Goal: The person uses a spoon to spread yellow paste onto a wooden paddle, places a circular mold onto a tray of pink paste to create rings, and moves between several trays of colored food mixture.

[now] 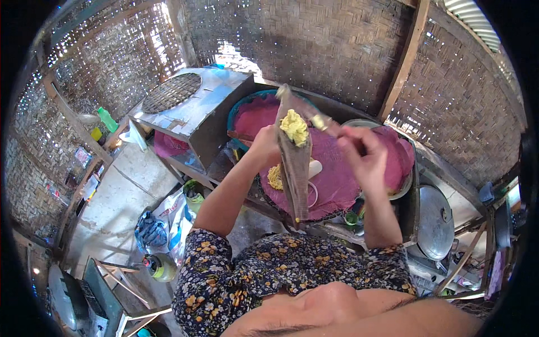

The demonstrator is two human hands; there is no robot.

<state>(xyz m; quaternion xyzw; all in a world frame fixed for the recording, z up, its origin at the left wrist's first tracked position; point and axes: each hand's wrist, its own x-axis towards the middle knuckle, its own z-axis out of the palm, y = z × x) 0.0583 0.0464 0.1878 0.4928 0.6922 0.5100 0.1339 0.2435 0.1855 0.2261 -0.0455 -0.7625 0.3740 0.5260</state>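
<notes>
My left hand (266,145) grips a long, worn wooden board (296,177) from its left side, above a tray lined with purple-pink cloth (332,185). On the upper part of the board lies a lump of yellow dough-like paste (294,127). My right hand (364,147) is closed around the handle of a flat tool (320,122), blurred, with some yellow paste on its blade; its exact kind is unclear. Thin yellow strands (276,177) lie on the cloth left of the board. A white object (314,168) is partly hidden behind the board, near a white loop (313,194).
A teal-rimmed basin (231,111) with pink cloth stands behind the tray. A wooden box with a woven round inset (172,93) is at the left. A lidded metal pot (436,223) stands at the right. Plastic bags (151,231) and a jar (162,267) are lower left.
</notes>
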